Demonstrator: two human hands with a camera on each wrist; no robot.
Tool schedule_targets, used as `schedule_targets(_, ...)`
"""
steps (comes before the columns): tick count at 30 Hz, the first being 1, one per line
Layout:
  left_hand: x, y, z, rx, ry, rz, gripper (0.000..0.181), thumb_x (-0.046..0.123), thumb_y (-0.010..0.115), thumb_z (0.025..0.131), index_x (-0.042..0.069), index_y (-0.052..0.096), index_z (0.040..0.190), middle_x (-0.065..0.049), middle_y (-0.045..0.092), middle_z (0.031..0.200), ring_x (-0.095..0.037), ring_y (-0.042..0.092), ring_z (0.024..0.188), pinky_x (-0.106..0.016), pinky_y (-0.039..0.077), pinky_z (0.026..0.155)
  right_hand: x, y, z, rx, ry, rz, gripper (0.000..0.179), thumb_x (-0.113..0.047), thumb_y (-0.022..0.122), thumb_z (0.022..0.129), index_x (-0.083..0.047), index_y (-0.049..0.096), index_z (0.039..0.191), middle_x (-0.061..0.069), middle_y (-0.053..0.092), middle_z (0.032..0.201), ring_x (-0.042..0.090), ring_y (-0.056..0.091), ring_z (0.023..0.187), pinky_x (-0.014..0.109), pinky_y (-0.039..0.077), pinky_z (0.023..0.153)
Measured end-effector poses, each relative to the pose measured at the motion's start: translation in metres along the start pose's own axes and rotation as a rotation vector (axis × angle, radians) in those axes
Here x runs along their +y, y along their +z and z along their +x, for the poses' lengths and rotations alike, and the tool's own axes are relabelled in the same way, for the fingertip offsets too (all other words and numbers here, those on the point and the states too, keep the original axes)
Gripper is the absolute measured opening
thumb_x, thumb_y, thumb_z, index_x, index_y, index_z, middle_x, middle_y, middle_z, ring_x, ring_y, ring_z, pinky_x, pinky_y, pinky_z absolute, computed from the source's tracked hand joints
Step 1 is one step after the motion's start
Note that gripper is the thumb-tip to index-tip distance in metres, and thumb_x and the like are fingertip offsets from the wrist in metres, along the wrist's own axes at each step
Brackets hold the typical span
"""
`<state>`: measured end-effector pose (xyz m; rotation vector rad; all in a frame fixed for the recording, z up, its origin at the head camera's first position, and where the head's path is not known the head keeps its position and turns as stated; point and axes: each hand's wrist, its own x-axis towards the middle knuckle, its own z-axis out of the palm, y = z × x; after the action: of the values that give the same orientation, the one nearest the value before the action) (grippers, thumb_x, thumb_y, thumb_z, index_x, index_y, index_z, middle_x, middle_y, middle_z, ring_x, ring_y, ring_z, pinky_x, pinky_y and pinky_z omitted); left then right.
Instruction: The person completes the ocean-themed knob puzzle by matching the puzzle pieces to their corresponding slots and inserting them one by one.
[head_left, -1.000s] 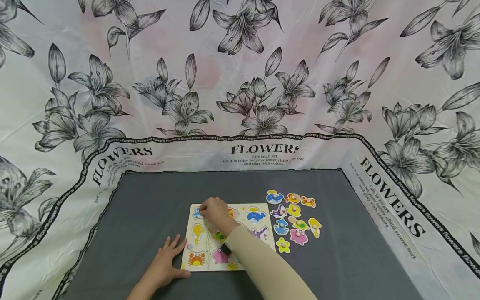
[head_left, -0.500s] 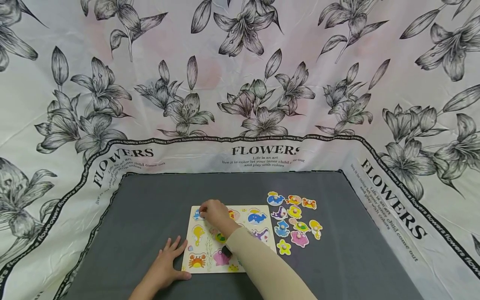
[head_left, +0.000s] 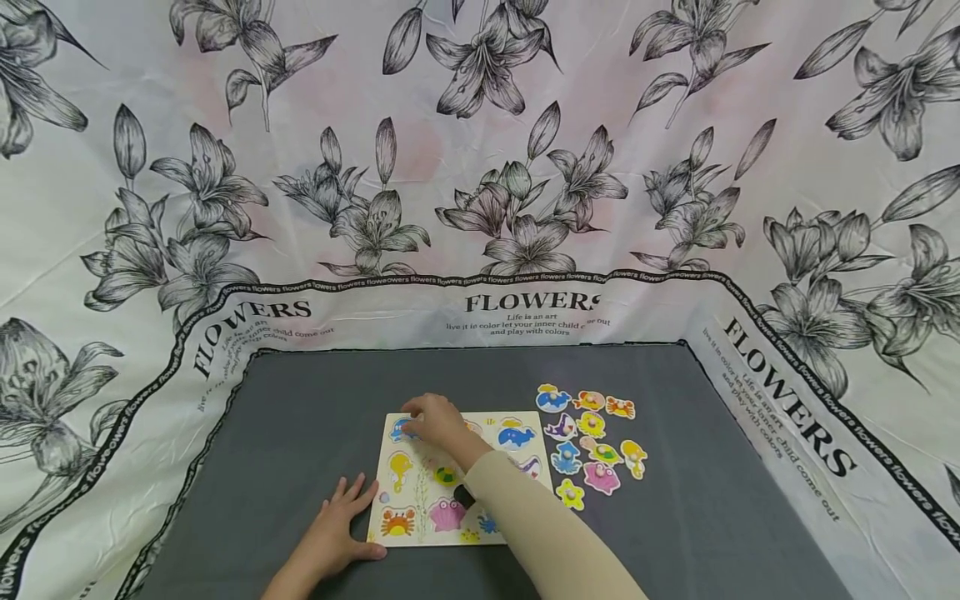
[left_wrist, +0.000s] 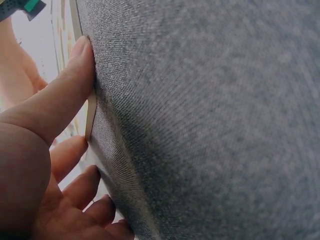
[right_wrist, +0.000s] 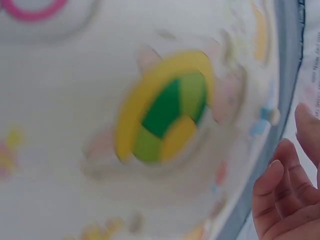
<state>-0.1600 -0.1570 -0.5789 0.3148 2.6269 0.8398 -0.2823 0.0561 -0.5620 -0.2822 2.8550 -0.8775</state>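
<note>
A pale puzzle board (head_left: 442,538) with printed sea animals lies flat on the grey table. My left hand (head_left: 333,521) rests at its left side, fingers spread, with the thumb (left_wrist: 80,65) against the near edge in the left wrist view. Over the far left corner is my right hand (head_left: 442,425), close to a blue piece (head_left: 399,428). In the right wrist view that blue piece, with a small round knob (right_wrist: 273,116), sits apart from the loosely curled fingers (right_wrist: 267,182). A green-and-yellow turtle picture (right_wrist: 165,112) fills the middle of that view. My right sleeve hides part of the board.
Right of the board lie several loose knobbed pieces, among them a whale (head_left: 553,400), a crab (head_left: 620,407), a yellow star (head_left: 570,494) and a pink piece (head_left: 602,477). A flower-printed cloth (head_left: 525,192) rises behind the grey table surface (head_left: 315,417).
My right hand's fingers have come away from the blue piece and shifted slightly right, showing more of it. My left hand stays at the board's edge.
</note>
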Motion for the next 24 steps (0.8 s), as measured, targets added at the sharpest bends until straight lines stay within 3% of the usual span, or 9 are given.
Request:
schedule_targets(10,0.0,0.0,0.008,-0.001,-0.006,0.003,0.11,0.04,0.096,0.056,0.01,0.05,0.15,-0.025,0.032,0.161,-0.054,0.015,0.15,-0.074,0.017,0.114,0.003,-0.044,-0.004,0.064,-0.088,0.133,0.032,-0.039,0.071,0.094,-0.019,0.075,0.119,-0.007,0.073,0.106,0.01,0.066,0.093,0.029,0.056,0.077)
schedule_targets(20,-0.007,0.007,0.007,-0.08,-0.028,-0.065,0.111,0.042,0.095,0.058,0.008,0.046,0.152,-0.027,0.03,0.161,-0.058,0.012,0.148,-0.078,0.013,0.112,0.015,-0.075,-0.026,0.139,-0.093,0.153,0.022,-0.036,0.075,0.092,-0.021,0.078,0.109,-0.008,0.072,0.095,0.007,0.063,0.082,0.025,0.053,0.068)
schedule_targets(24,-0.008,0.005,0.009,-0.083,-0.022,-0.094,0.111,0.041,0.095,0.059,0.007,0.045,0.152,-0.028,0.029,0.161,-0.059,0.01,0.148,-0.08,0.012,0.11,0.021,-0.088,-0.031,0.187,-0.101,0.156,0.021,-0.034,0.076,0.091,-0.021,0.078,0.108,-0.008,0.072,0.093,0.007,0.062,0.08,0.025,0.053,0.067)
